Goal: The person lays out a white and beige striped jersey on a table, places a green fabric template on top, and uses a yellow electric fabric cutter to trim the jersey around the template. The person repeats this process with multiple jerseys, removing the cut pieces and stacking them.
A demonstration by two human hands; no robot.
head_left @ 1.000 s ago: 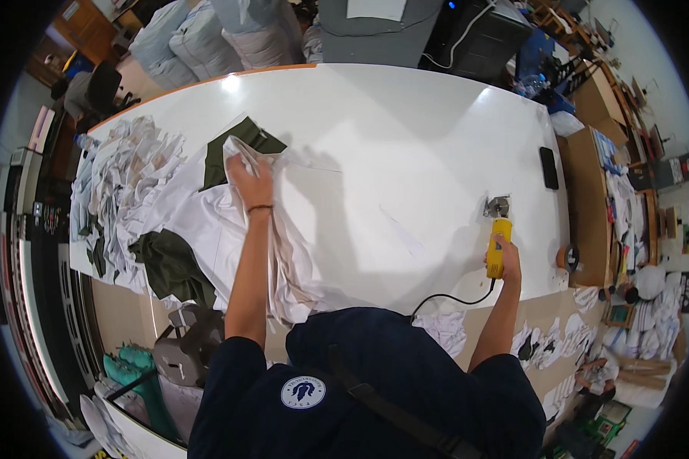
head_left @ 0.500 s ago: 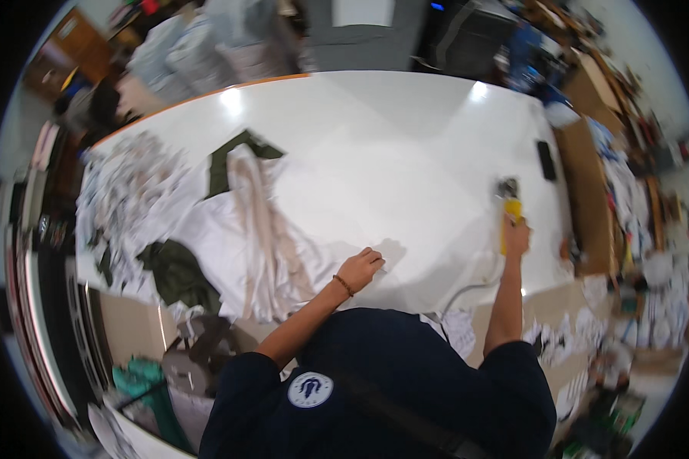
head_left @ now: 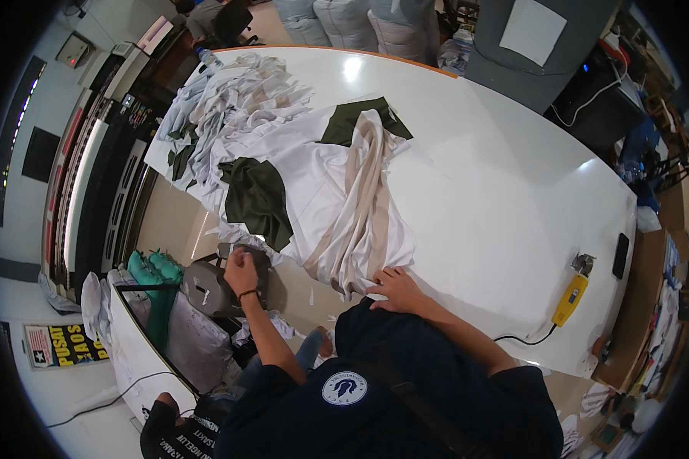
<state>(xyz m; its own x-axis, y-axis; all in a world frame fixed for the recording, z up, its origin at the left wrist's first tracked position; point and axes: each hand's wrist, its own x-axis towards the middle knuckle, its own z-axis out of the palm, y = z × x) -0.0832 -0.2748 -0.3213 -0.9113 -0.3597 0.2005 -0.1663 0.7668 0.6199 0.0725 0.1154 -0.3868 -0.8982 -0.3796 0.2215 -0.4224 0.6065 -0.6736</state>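
Note:
My left hand (head_left: 241,273), with a bracelet at the wrist, is held off the table's near edge above a grey padded seat. Its fingers are curled, with a speck of white at their tips too small to name. Fingers apart, my right hand (head_left: 398,291) rests at the near table edge, touching the hem of a white and beige cloth (head_left: 367,206). Dark green cloth pieces (head_left: 259,200) lie over and beside the white fabric. A yellow hand-held electric cutter (head_left: 570,301) with a metal head and black cord lies on the table at right, out of my hands.
The white table (head_left: 475,176) carries a heap of pale fabric scraps (head_left: 237,92) at far left. A black phone-like slab (head_left: 622,255) lies near its right edge. Below left are the grey seat (head_left: 214,289), a bin with green bundles (head_left: 149,294) and another person's dark sleeve (head_left: 157,432).
My right hand has let go of the yellow cutter and moved left to the cloth. My left hand has moved left, past the table edge. The view has turned left.

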